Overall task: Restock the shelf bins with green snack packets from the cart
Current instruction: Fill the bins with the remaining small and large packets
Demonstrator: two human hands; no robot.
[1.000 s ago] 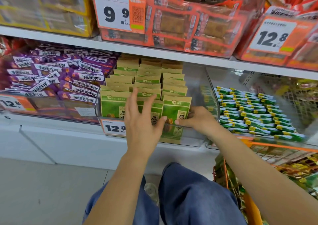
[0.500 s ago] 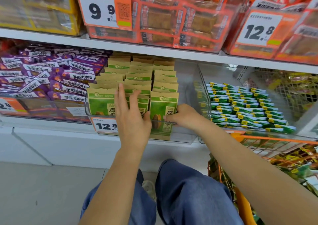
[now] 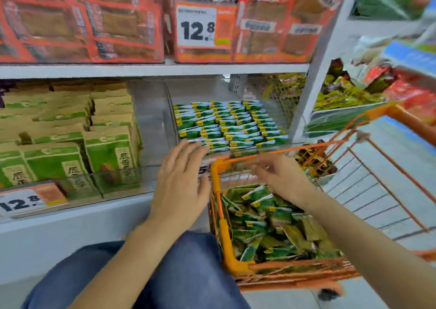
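Note:
An orange wire cart (image 3: 224, 238) stands at my right knee with a loose heap of small green snack packets (image 3: 266, 223) in it. On the shelf behind it a clear bin (image 3: 169, 110) holds neat rows of the same green packets (image 3: 226, 122). My left hand (image 3: 181, 181) hovers with fingers spread in front of that bin, beside the cart's corner, and holds nothing. Over the cart's front rim my right hand (image 3: 276, 174) is blurred, its fingers loosely bent, with nothing visible in it.
To the left a clear bin holds upright green and tan pouches (image 3: 70, 143) behind a 12.8 price tag (image 3: 21, 202). Orange packs (image 3: 94, 25) fill the shelf above. A white upright post (image 3: 313, 72) stands right of the green bin. My knees in blue jeans (image 3: 188, 273) are below.
Both hands have left the green and tan pouches and swung right, to the cart and the green packet bin. The view has turned right with them.

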